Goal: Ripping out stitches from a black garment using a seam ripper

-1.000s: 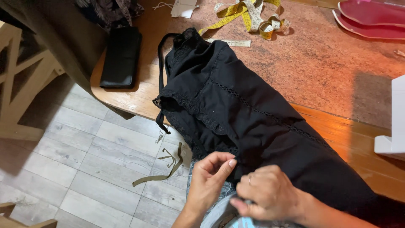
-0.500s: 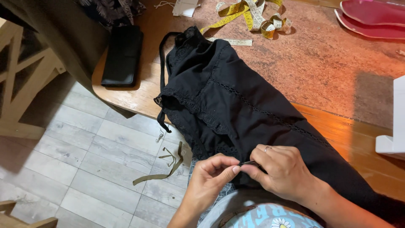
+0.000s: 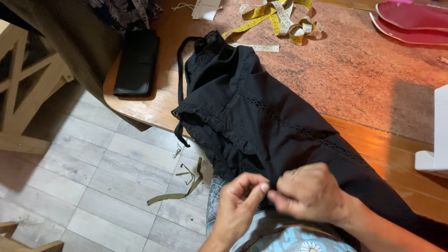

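Observation:
A black garment (image 3: pixel 261 116) with lace trim and thin straps lies across the wooden table (image 3: pixel 154 109) and hangs over its near edge onto my lap. My left hand (image 3: pixel 238 207) and my right hand (image 3: pixel 310 193) meet at the garment's lower edge, fingertips pinched together on the black fabric. Whether a needle or pin is between the fingers is too small to tell.
A black wallet-like case (image 3: pixel 137 63) lies at the table's left corner. A yellow measuring tape (image 3: pixel 280 16) is coiled at the back, pink flat objects (image 3: pixel 410 21) at the far right, a white machine edge (image 3: pixel 436 140) on the right. Olive fabric strips (image 3: pixel 179 186) lie on the tiled floor.
Both hands have shifted slightly along the garment's lower edge and now pinch it fingertip to fingertip; the garment itself has barely moved.

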